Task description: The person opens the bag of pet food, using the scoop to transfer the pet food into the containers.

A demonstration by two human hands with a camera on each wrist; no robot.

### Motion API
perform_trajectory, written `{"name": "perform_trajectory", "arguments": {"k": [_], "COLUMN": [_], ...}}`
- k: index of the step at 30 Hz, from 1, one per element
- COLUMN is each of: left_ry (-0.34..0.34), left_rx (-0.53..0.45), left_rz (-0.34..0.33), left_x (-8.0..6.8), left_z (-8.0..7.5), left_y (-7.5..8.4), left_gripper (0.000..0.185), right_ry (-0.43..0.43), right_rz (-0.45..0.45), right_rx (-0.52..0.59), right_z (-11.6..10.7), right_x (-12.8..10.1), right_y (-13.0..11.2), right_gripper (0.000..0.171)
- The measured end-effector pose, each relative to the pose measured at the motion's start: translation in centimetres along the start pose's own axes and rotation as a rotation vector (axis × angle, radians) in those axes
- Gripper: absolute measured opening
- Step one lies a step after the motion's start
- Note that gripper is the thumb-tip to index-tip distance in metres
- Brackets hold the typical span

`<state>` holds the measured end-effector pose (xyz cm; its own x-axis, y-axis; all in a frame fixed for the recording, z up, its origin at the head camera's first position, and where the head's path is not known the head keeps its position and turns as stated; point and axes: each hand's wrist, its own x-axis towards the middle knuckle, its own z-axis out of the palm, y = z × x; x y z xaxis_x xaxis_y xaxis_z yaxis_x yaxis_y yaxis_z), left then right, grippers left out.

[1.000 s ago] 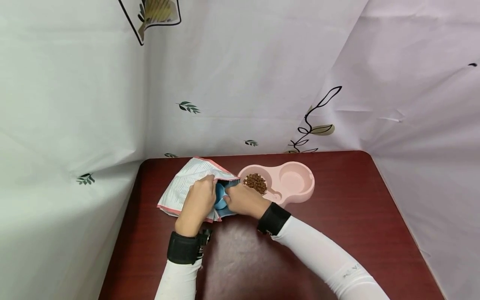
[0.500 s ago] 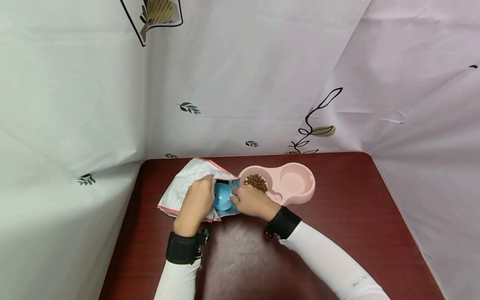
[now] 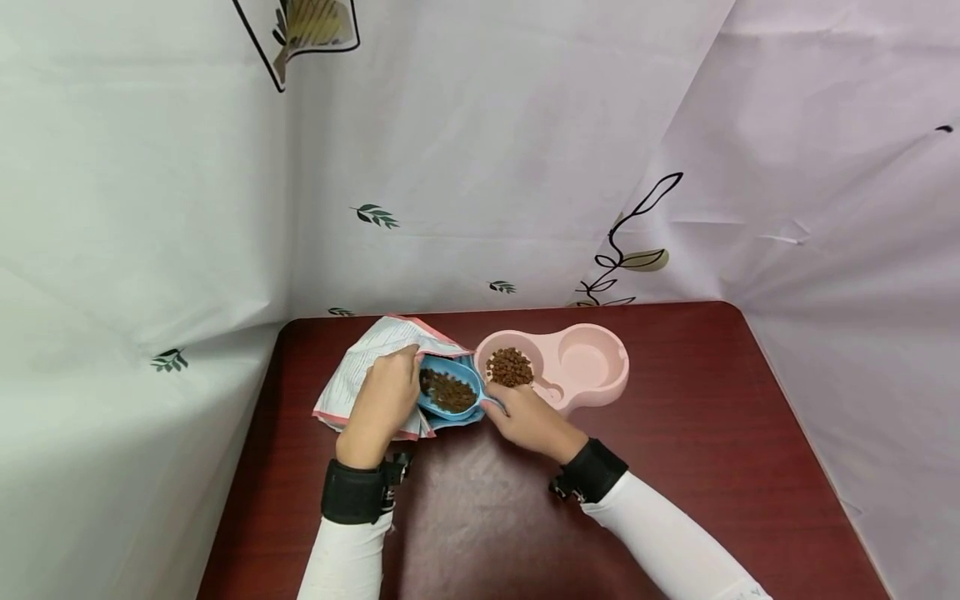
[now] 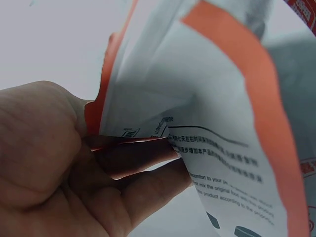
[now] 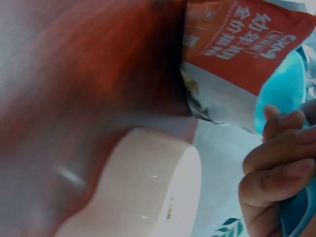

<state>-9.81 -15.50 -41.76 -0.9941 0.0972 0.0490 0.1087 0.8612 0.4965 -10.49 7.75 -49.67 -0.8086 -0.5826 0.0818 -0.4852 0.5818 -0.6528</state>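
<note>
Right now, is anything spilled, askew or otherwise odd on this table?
Nothing stands out. The left hand holds the bag open, and the right hand holds a blue scoop full of kibble level at the bag's mouth. The pink feeder sits flat, kibble only in its left bowl. No loose kibble shows on the table.

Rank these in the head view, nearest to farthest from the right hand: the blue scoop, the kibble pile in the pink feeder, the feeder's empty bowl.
1. Blue scoop: held by the right hand, at the bag mouth to its left.
2. Kibble pile: in the pink feeder, left bowl, just beyond the hand.
3. Empty bowl: the right one, farther back and right.
</note>
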Motion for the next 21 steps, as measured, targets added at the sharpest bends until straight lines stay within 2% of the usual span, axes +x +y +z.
{"name": "perform_trajectory", "arguments": {"k": [5, 13, 21], "left_ry": [0.007, -0.014, 0.006], "left_rx": [-0.004, -0.01, -0.004], "left_rz": [-0.003, -0.019, 0.0], "left_x": [0.0, 0.0, 0.1], "left_z": [0.1, 0.1, 0.4], "left_y": [-0.1, -0.1, -0.1], "left_gripper": [0.036, 0.038, 0.035], "right_ry": [0.029, 0.002, -0.038], "right_rz": [-0.002, 0.02, 0.025], "right_rx": [-0.006, -0.01, -0.124], "right_z": [0.6, -0.2, -1.5], "right_x": [-0.4, -0.7, -0.3], "right_y": [0.5, 0.3, -0.4], "right_gripper": [0.019, 0.016, 0.023]}}
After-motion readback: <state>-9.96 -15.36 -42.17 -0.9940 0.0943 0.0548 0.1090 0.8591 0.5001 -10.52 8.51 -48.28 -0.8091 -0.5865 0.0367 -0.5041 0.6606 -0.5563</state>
